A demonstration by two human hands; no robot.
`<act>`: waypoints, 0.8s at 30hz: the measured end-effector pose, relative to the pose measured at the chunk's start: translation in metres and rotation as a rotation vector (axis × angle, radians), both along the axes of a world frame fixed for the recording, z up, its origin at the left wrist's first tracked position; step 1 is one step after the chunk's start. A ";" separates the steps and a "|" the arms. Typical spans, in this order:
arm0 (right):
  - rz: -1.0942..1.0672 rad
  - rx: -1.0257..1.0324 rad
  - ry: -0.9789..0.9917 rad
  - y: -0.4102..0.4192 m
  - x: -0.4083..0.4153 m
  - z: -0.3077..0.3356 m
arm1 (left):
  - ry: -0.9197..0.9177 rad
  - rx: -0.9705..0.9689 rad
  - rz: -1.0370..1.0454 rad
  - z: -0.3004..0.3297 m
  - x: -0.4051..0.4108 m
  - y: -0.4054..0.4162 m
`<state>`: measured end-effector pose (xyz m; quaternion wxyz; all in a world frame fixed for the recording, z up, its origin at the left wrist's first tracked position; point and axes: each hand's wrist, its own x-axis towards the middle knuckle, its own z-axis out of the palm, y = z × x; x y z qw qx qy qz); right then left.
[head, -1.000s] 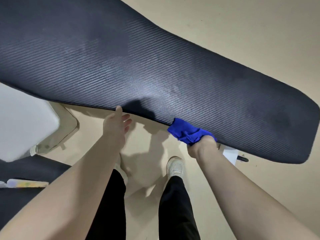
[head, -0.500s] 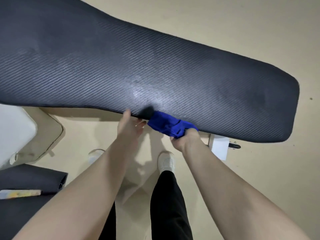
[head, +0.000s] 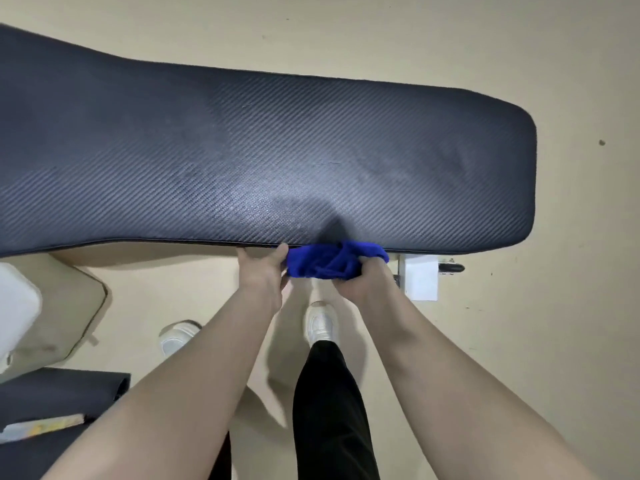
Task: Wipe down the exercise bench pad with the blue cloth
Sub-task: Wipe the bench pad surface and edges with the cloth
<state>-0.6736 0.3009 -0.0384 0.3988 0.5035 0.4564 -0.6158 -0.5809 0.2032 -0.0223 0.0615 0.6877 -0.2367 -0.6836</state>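
The long black bench pad point(head: 263, 157) with a woven texture stretches across the view, its rounded end at the right. A bunched blue cloth point(head: 329, 260) sits just off the pad's near edge, held between both hands. My right hand point(head: 372, 280) grips the cloth's right side. My left hand point(head: 261, 271) pinches its left end, thumb against the pad's edge. A dull smear shows on the pad above the cloth.
A white bench foot point(head: 420, 277) with a black knob point(head: 450, 267) shows under the pad at right. My two white shoes stand on the beige floor. A white object point(head: 17, 303) and a dark mat point(head: 52, 393) lie at the left.
My left hand has moved right from the pad's edge and taken hold of the cloth. The cloth slid left along the near edge, and the view shifted so the pad lies more level.
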 end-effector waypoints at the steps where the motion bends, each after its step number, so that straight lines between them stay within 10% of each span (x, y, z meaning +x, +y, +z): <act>1: -0.040 -0.010 0.009 0.014 -0.010 -0.002 | -0.023 -0.014 0.006 0.001 -0.002 0.002; 16: -0.074 0.149 -0.073 0.108 -0.097 0.015 | -0.006 0.209 -0.216 0.008 -0.068 0.092; 24: 0.333 0.342 0.448 0.173 -0.193 0.017 | 0.179 0.320 -0.249 0.018 -0.160 0.153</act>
